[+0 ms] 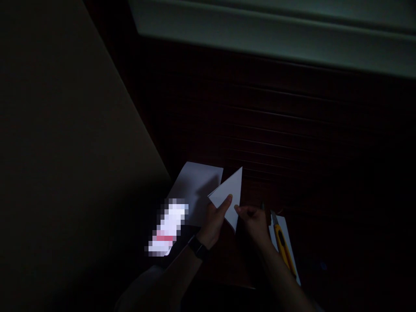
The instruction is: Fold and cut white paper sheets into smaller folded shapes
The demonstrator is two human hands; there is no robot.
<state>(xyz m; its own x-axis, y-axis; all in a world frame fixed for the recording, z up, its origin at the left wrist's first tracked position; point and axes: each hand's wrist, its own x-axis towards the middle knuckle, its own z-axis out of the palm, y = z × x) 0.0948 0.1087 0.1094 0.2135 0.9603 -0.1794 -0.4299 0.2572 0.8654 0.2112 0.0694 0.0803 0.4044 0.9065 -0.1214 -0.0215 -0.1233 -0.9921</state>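
Note:
A folded piece of white paper (229, 186) is held up before me, its sharp corner pointing up and to the right. My left hand (214, 219), with a dark watch on the wrist, grips it from the lower left, thumb flat on the front face. My right hand (255, 221) pinches the paper's right edge between thumb and finger. Behind the folded piece lies a larger white sheet (196, 177). Right of my right hand, a yellow utility knife (283, 249) rests on a white strip of paper (290, 240), partly hidden by my forearm.
A glowing, blurred-out phone screen (167, 229) lies to the left, overlapping the large sheet. The scene is very dark. A pale wall or panel (65, 130) rises at left, and a light ledge (260, 39) runs along the top above dark wooden boards (260, 108).

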